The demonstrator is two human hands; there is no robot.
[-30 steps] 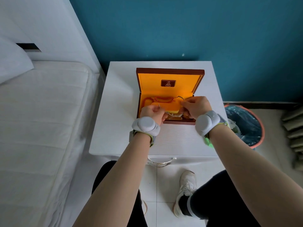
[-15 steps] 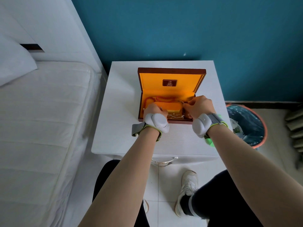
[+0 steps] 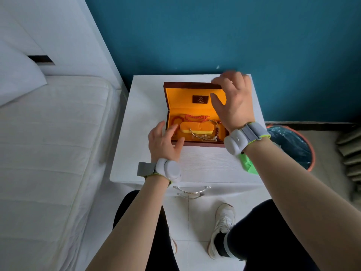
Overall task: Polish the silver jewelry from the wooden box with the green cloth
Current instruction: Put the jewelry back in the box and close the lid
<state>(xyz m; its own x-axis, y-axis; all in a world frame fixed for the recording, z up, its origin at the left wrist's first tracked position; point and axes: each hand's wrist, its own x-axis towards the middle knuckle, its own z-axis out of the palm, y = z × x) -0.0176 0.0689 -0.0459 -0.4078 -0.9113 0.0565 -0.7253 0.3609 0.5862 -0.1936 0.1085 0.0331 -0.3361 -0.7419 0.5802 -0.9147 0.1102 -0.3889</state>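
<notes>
Closing wooden box [image 3: 197, 144]: right hand [image 3: 235, 100] open at lid, left hand [image 3: 163, 142] open at near-left corner, both empty. Silver bangle [image 3: 203, 132] inside; green cloth [image 3: 248, 165] near right on surface [image 3: 148, 122]. Lower lid slowly.

White nightstand [image 3: 205, 165]: wooden box [image 3: 197, 143], green cloth [image 3: 248, 165].

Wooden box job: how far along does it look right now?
Done: the silver bangle lies in the open wooden box around the orange cushion. In hand: nothing; the right hand reaches the lid's edge, the left hand rests at the box's front. Left: closing it. The green cloth lies beside it.
</notes>
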